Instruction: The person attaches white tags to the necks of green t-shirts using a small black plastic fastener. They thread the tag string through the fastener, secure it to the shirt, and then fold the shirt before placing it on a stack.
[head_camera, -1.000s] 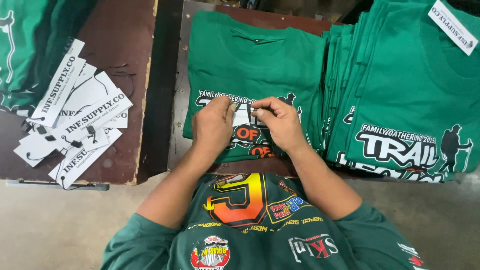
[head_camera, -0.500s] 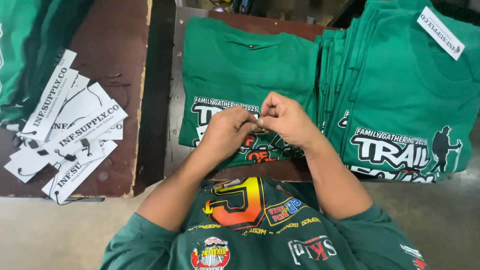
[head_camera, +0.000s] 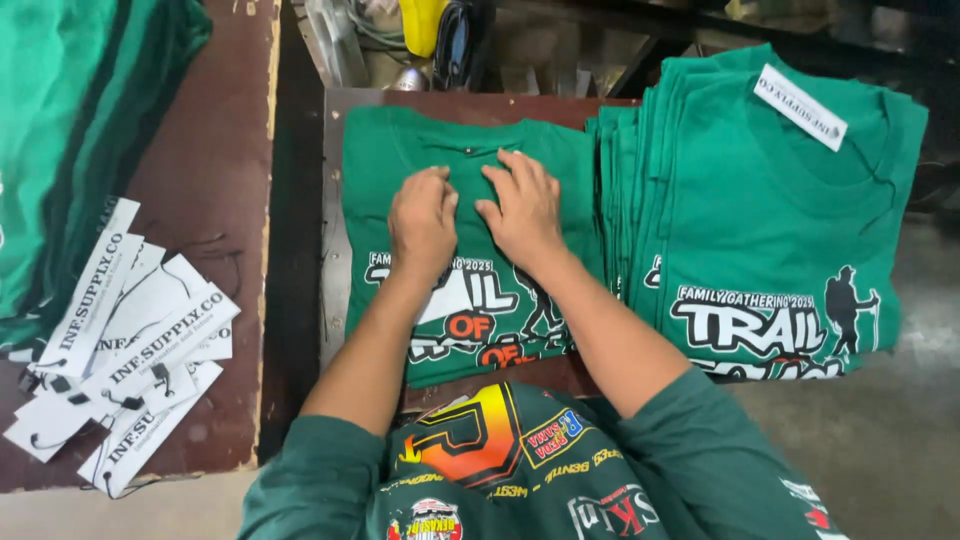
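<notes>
Left hand: the left hand (head_camera: 422, 220) lies flat and open, palm down, on the upper chest of a folded green cotton T-shirt with a white and orange print (head_camera: 450, 290), gripping nothing.
Right hand: the right hand (head_camera: 522, 208) lies just beside it, fingers spread, pressing the same shirt near its collar.
Shirt: spread on the dark brown worktop (head_camera: 335, 250), straight ahead of the person.
Stack: a pile of matching green folded shirts (head_camera: 770, 230) sits just right, a white paper tag (head_camera: 800, 107) on top.
Tags: loose white card hang tags with strings (head_camera: 120, 350) lie on the reddish worktop (head_camera: 215, 160), left.
</notes>
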